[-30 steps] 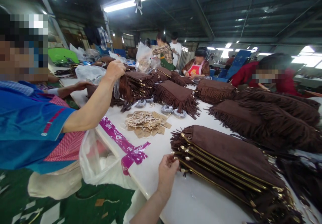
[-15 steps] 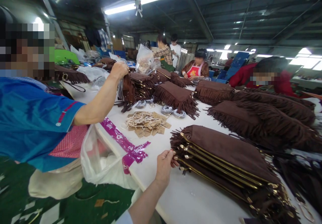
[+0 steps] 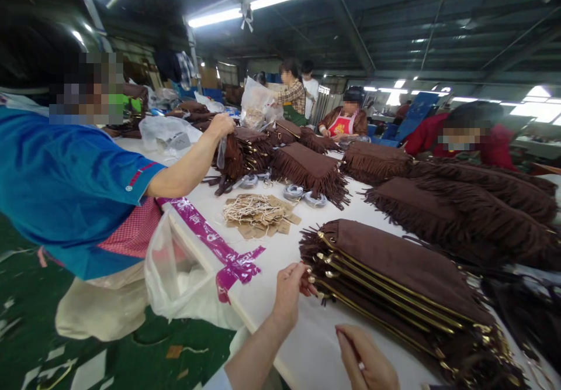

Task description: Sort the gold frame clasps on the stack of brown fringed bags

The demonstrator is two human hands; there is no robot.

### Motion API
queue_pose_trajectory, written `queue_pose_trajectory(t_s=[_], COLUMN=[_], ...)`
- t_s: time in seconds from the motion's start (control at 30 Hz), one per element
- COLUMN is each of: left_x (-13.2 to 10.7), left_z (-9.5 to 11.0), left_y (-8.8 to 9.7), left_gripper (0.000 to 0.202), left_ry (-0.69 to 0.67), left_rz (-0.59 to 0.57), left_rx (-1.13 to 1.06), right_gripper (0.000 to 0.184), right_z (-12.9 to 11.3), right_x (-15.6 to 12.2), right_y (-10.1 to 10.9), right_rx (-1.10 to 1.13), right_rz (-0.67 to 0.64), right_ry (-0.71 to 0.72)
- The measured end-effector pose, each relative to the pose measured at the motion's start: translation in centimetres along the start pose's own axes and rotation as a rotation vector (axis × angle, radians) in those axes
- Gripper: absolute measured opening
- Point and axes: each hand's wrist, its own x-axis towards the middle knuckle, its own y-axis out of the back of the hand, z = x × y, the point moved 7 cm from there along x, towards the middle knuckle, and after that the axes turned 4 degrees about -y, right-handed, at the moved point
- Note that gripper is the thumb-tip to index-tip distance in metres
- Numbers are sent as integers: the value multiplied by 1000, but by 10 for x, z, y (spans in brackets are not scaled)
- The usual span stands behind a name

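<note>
Stack of brown fringed bags [image 3: 394,279] sits right in front of me on the white counter [image 3: 307,343], gold zippers facing my way, fringe hanging off the far edge. More piles of the same bags [image 3: 464,214] run along the counter further back, and a person in a blue shirt [image 3: 65,185] on my left is reaching over to another pile [image 3: 245,150] with a clear bag [image 3: 184,273] hanging at the counter edge. Beyond that there's a heap of paper tags with string [image 3: 256,214] and a purple strip of tape [image 3: 214,244].

My left hand [image 3: 289,290] is at the near corner of the stack, fingers [image 3: 307,278] pinched on what looks like a zipper pull of one of the upper bags. My right hand [image 3: 366,358] is low on the counter just beside the stack, loosely curled with something thin and reddish between the fingers, can't tell exactly what.

Seems I'm at the zipper-end step. I reckon the next bit needs the right hand brought up to that pull while the left keeps it steady.
</note>
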Motion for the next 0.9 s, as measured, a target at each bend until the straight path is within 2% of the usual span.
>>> queue_pose_trajectory(t_s=[0.2, 0.33, 0.53, 0.77, 0.9], left_x=[-8, -11, -18, -30, -35], left_z=[7, 9, 5, 16, 19], left_y=[-4, -4, -6, -14, -17], left_gripper=[29, 30, 32, 31, 31], left_ry=[-33, -57, -122, -426, -509], left_rz=[-77, -123, -182, -303, -339], left_rx=[77, 149, 261, 513, 598], right_gripper=[22, 31, 37, 32, 29], right_z=[13, 23, 28, 34, 38], right_x=[42, 55, 58, 54, 51], right_y=[-15, -28, -34, -43, -46], right_rx=[130, 197, 279, 419, 464], right_rz=[147, 143, 107, 61, 87], right_ry=[-235, -351, -482, -686, -759])
